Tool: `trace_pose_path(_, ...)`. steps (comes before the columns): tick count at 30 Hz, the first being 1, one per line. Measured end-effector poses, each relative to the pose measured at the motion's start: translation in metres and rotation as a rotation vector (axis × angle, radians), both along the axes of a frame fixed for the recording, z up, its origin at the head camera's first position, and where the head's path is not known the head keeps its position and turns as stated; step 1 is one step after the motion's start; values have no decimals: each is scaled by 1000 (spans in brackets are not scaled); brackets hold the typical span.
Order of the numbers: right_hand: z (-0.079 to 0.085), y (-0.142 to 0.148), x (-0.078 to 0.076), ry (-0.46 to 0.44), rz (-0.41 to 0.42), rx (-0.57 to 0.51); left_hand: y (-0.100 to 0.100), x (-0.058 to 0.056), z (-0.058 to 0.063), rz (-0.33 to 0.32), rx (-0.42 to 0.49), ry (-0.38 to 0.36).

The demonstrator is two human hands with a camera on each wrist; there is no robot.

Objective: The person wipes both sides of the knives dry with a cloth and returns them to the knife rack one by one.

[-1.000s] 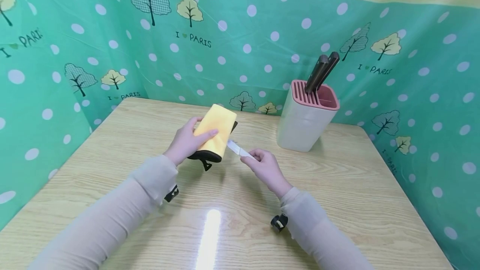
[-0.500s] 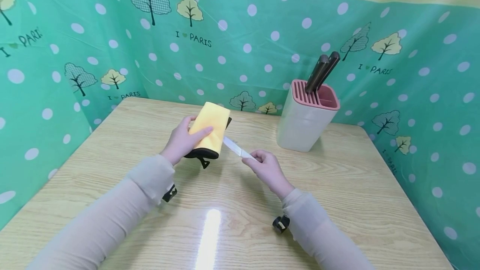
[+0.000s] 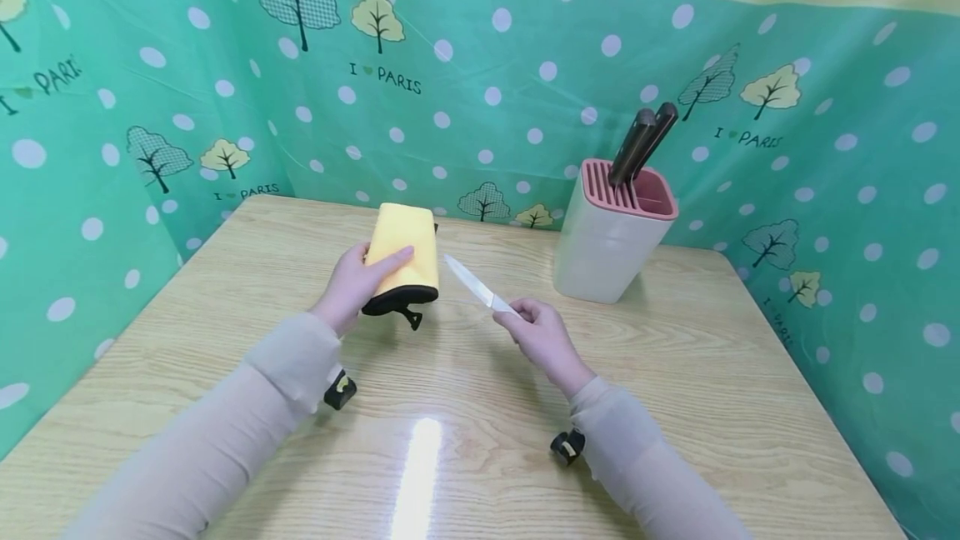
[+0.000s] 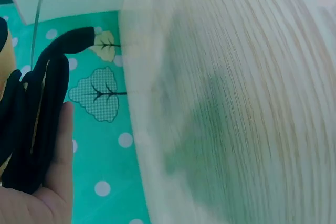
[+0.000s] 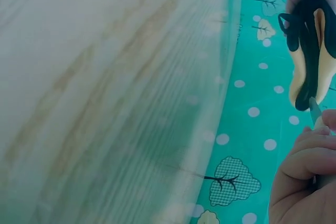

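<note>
My left hand [image 3: 351,282] grips a yellow folded pouch-like thing [image 3: 406,244] with black trim, held above the table left of centre. A short black strap [image 3: 412,318] hangs below its lower end. The thumb lies across the yellow face; the other fingers are mostly hidden behind. In the right wrist view, the black-edged folds of the pouch [image 5: 307,56] show. My right hand [image 3: 546,338] holds a small white-handled knife [image 3: 470,280] by its handle. Its pale blade points up and left, with the tip a little to the right of the pouch in the head view.
At the back right of the wooden table [image 3: 675,390] stands a white knife block [image 3: 611,252] with a pink slotted top. Two dark-handled knives [image 3: 641,148] stick up from it. A green dotted curtain [image 3: 487,65] closes off the back and both sides.
My left hand has moved left with the pouch and turned it more upright. The right hand has shifted slightly right; more blade shows, and the gap between tip and pouch has opened.
</note>
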State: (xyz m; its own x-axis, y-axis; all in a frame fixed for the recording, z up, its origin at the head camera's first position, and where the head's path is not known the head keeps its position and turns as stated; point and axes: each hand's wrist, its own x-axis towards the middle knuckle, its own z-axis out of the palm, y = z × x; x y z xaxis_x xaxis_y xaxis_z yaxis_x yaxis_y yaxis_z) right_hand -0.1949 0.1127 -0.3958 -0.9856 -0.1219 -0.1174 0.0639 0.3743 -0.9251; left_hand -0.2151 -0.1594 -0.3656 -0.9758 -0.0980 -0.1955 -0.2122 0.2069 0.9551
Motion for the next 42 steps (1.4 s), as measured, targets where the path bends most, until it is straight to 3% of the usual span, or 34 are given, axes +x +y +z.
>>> trace_pose_path(11,7,4,-4,-16,11,-85,6,4,0,-48,161,-72)
trace_pose_path(18,14,1,-5,10,43,-154,16,10,0,-71,183,-77)
trace_pose_path(28,26,-8,-5,28,69,-167,34,18,1,-111,164,-74)
trace_pose_path(42,26,-11,-6,9,70,-164,52,21,0,-115,234,-79)
